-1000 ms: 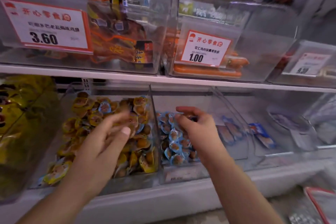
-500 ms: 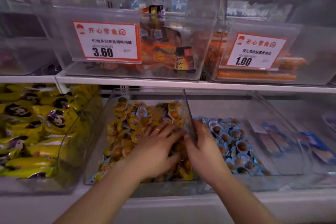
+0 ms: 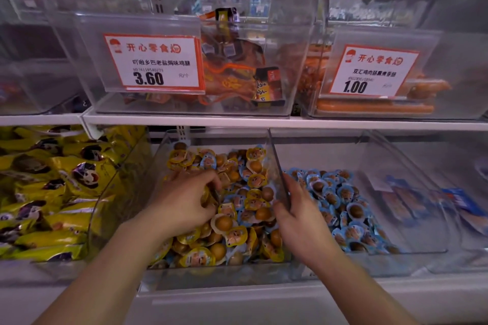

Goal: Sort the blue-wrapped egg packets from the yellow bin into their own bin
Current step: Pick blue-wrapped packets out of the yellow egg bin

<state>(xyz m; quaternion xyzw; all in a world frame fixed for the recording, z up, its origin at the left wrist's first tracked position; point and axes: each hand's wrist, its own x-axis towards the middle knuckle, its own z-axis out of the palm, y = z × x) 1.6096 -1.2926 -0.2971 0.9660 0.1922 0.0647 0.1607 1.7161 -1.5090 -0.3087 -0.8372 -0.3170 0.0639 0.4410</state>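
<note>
- We are picking: left hand [image 3: 182,203] curls into the yellow bin [image 3: 158,166], grip contents unclear; right hand [image 3: 298,221] rests loose-fingered on the divider [image 3: 277,166].
- Next we likely pinch a blue-wrapped egg packet [image 3: 239,202] and carry it to the blue bin [image 3: 375,166].

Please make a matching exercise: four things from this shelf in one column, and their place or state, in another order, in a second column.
1. left hand
2. right hand
3. blue packet bin
4. 3.60 price tag

a. upper shelf
b. at the clear divider wall
c. fingers curled among yellow packets
d. right of the yellow bin

Pairs: 1-c, 2-b, 3-d, 4-a
</note>
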